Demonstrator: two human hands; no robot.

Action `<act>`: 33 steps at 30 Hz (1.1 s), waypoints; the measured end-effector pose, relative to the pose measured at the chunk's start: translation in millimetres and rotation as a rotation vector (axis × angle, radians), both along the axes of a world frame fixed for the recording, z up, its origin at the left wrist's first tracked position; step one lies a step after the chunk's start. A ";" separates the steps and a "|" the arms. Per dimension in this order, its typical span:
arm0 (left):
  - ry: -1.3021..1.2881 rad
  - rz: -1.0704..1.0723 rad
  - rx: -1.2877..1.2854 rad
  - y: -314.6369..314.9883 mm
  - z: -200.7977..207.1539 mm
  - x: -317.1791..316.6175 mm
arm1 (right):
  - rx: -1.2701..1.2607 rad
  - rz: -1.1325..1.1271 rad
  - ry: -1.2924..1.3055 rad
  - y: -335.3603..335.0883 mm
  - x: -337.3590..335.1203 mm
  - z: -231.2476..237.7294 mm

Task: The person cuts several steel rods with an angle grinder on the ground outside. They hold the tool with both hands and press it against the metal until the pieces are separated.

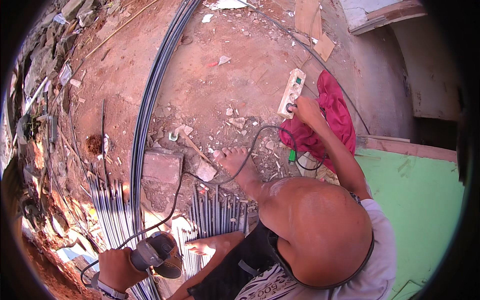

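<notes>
At the lower left, my left hand (120,270) is wrapped round the body of a dark angle grinder (152,250), whose disc and guard sit beside my bare foot. My right hand (307,110) reaches forward to a dirty white power strip (292,87) on the ground. Its fingers pinch a black plug (291,106) at the strip's near socket; whether the plug is fully in cannot be seen. A black cord (220,183) loops over the ground from the grinder past my other foot towards the right. Crumpled red cloth (337,107) lies under my right forearm.
Long steel bars (150,95) run away from me on the left, and cut rods (217,215) lie in bundles near my feet. A reddish block (162,166) rests beside the bars. Rubble (65,40) borders the left, and a green surface (415,200) is at the right.
</notes>
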State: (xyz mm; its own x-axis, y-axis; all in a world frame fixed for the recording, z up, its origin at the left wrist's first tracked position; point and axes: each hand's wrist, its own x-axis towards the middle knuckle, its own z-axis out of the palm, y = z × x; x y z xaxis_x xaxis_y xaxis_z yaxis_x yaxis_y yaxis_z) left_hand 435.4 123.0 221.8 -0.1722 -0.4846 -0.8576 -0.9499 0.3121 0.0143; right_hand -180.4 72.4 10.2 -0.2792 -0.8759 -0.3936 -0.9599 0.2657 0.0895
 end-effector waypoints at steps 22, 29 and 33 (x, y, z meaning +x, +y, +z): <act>1.834 1.321 0.756 -40.6 -42.8 10.8 | 0.092 0.320 -0.015 8.3 -20.3 -18.1; 2.197 1.053 0.720 -49.2 -13.8 -23.7 | 0.123 0.404 -0.006 -6.8 -41.8 -5.3; 2.131 0.985 0.676 -45.4 -2.1 1.6 | 0.079 0.251 0.036 -2.2 -25.8 9.9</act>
